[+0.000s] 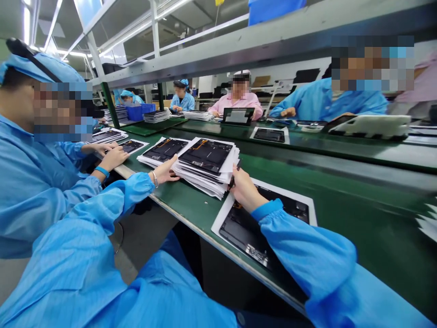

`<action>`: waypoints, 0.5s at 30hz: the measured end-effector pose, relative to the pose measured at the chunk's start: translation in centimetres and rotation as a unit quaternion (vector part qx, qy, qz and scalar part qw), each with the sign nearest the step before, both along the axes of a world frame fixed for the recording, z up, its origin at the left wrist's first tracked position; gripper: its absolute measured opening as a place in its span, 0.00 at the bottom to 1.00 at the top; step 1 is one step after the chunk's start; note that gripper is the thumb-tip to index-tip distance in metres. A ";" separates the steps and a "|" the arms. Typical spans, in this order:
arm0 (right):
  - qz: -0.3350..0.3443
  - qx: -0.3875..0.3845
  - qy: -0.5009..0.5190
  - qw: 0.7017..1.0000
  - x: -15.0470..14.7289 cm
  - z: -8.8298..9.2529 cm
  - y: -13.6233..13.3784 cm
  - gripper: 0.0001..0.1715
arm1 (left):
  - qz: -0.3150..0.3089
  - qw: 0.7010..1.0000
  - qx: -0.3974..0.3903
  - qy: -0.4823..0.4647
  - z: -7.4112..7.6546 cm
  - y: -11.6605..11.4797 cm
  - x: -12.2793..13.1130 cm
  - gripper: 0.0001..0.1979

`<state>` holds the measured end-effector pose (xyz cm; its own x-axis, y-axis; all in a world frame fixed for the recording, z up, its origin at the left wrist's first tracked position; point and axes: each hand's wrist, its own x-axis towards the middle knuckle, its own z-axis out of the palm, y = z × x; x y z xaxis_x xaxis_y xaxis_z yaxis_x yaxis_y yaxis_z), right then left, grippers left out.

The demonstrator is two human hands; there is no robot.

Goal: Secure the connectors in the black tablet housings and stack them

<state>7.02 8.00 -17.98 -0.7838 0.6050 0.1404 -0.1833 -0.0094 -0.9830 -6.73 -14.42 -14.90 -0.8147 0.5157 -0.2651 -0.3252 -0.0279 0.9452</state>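
In the head view, a stack of black tablet housings [205, 155] interleaved with white sheets stands on the green bench between my hands. An orange flex cable shows on the top housing. My left hand [165, 171] grips the stack's left edge, thumb up near the top sheets and fingers lower down. On the opposite side, my right hand [246, 187] is closed against the stack's right edge, with something small and dark at its fingers that I cannot make out. Beneath my right wrist and sleeve lies another tablet housing [241, 230] on a white sheet, partly covered.
A second, lower stack [150, 157] touches the left side. At far left a co-worker's hands [114, 157] work at another housing. Across the bench sits a single housing [269, 135] on paper. A metal shelf beam [218, 59] crosses overhead. The bench edge [191, 223] runs diagonally before me.
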 end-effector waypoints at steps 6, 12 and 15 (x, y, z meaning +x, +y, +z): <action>-0.013 -0.125 -0.034 0.991 -0.1 1.1 -0.6 0.19 | -0.036 0.999 -0.028 0.006 0.6 0.8 -0.3 0.17; -0.019 -0.144 -0.017 0.989 0.0 1.5 -1.0 0.18 | -0.075 0.996 -0.005 0.040 1.6 2.7 -0.5 0.17; -0.014 -0.144 -0.012 0.989 0.3 1.3 -1.1 0.18 | -0.109 0.993 0.007 0.040 2.0 3.1 -0.8 0.19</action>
<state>7.28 6.91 -16.66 -0.7673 0.6385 -0.0592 -0.1638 -0.2843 -0.9446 -7.54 -11.30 -12.87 -0.7009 0.6861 -0.1951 -0.2483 0.0217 0.9684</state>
